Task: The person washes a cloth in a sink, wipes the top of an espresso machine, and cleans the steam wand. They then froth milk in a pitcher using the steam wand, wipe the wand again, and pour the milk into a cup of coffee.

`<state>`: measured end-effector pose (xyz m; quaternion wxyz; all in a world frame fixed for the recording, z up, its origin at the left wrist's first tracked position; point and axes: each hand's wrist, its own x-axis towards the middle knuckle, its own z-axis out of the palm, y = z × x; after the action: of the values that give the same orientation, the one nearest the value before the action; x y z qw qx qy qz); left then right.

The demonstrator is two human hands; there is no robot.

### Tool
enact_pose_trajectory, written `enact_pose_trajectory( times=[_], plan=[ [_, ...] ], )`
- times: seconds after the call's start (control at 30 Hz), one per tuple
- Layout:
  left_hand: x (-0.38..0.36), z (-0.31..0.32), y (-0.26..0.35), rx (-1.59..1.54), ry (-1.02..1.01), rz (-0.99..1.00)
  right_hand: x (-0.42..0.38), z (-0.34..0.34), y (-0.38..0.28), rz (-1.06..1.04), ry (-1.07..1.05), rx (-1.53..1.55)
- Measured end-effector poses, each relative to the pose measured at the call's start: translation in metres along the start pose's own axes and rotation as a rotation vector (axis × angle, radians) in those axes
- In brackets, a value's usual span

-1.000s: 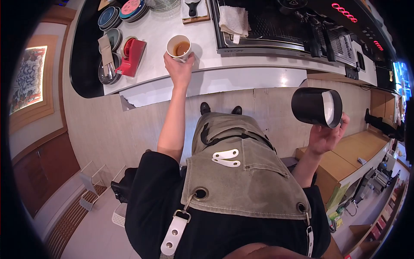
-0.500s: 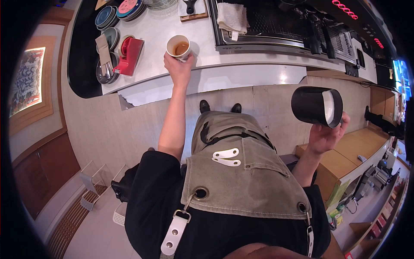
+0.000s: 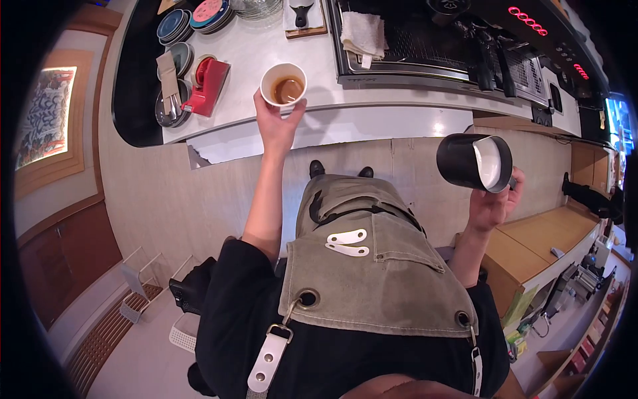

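Observation:
A white paper cup (image 3: 266, 86) with brown coffee in the bottom is in my left hand (image 3: 276, 130), whose fingers wrap round its lower part. The cup is over the front part of the white counter. On the right, my right hand (image 3: 490, 206) grips a black milk pitcher (image 3: 458, 161) by its handle side. White milk (image 3: 488, 161) shows inside the pitcher, which is tilted and held out over the floor, well apart from the cup. The pitcher's handle is mostly hidden by my fingers.
A red tape dispenser (image 3: 211, 86), stacked blue plates (image 3: 174, 26) and dark bowls (image 3: 171, 110) stand on the counter's left. A black espresso machine (image 3: 425, 73) with a folded white towel (image 3: 363, 34) is at the right. Wooden cabinets (image 3: 531, 243) stand lower right.
My left hand has raised the cup a little off the counter towards me. The pitcher has shifted slightly left, and its mouth faces me more.

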<state>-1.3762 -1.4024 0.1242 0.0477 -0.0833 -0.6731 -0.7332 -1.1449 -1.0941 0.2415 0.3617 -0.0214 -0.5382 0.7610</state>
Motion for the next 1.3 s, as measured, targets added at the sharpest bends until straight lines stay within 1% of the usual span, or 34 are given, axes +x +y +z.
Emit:
enact_pose_trajectory(
  times=[0.03, 0.13, 0.27, 0.3, 0.4, 0.43, 0.5, 0.57, 0.63, 0.67, 0.73, 0.8, 0.87, 0.9, 0.97, 1.0, 1.03, 1.1, 1.3],
  plan=[
    [-0.006, 0.0, 0.01, -0.075, -0.011, -0.03, 0.001, 0.0, 0.003, 0.004, -0.004, -0.001],
    [-0.021, 0.003, 0.054, -0.134, -0.108, -0.03, 0.004, 0.003, 0.008, 0.019, -0.025, -0.001],
    [-0.036, 0.008, 0.096, -0.258, -0.246, 0.006, 0.011, 0.017, 0.011, 0.021, -0.075, 0.036],
    [-0.037, 0.009, 0.099, -0.247, -0.233, 0.063, 0.014, 0.021, 0.011, 0.014, -0.089, 0.049],
    [-0.042, 0.005, 0.107, -0.157, -0.343, 0.165, 0.024, 0.03, 0.007, 0.004, -0.124, 0.079],
    [-0.044, 0.007, 0.111, -0.168, -0.348, 0.122, 0.027, 0.034, 0.005, -0.047, -0.109, 0.051],
    [-0.044, 0.013, 0.118, -0.256, -0.38, 0.162, 0.035, 0.049, 0.0, -0.148, -0.077, -0.005],
    [-0.045, 0.019, 0.121, -0.393, -0.4, 0.163, 0.043, 0.05, -0.008, -0.196, -0.128, 0.011],
    [-0.044, 0.021, 0.12, -0.438, -0.447, 0.205, 0.051, 0.058, -0.017, -0.241, -0.178, 0.064],
    [-0.043, 0.022, 0.12, -0.461, -0.47, 0.228, 0.055, 0.063, -0.022, -0.274, -0.163, 0.029],
    [-0.041, 0.025, 0.124, -0.472, -0.459, 0.221, 0.063, 0.067, -0.032, -0.267, -0.163, -0.019],
    [-0.043, 0.029, 0.129, -0.513, -0.427, 0.197, 0.061, 0.078, -0.033, -0.331, -0.027, -0.261],
    [-0.043, 0.027, 0.126, -0.477, -0.389, 0.193, 0.066, 0.091, -0.036, -0.287, -0.074, -0.018],
    [-0.043, 0.027, 0.126, -0.464, -0.373, 0.191, 0.064, 0.087, -0.035, -0.28, -0.106, -0.076],
    [-0.045, 0.028, 0.13, -0.405, -0.295, 0.117, 0.059, 0.079, -0.031, -0.271, -0.172, -0.191],
    [-0.046, 0.028, 0.132, -0.375, -0.257, 0.079, 0.058, 0.077, -0.029, -0.247, -0.179, -0.147],
    [-0.045, 0.025, 0.129, -0.375, -0.268, 0.084, 0.057, 0.077, -0.026, -0.222, -0.184, -0.102],
    [-0.045, 0.023, 0.125, -0.43, -0.274, 0.109, 0.057, 0.062, -0.022, -0.124, -0.301, -0.025],
    [-0.045, 0.02, 0.118, -0.466, -0.285, 0.068, 0.05, 0.075, -0.021, -0.05, -0.243, -0.043]
  ],
)
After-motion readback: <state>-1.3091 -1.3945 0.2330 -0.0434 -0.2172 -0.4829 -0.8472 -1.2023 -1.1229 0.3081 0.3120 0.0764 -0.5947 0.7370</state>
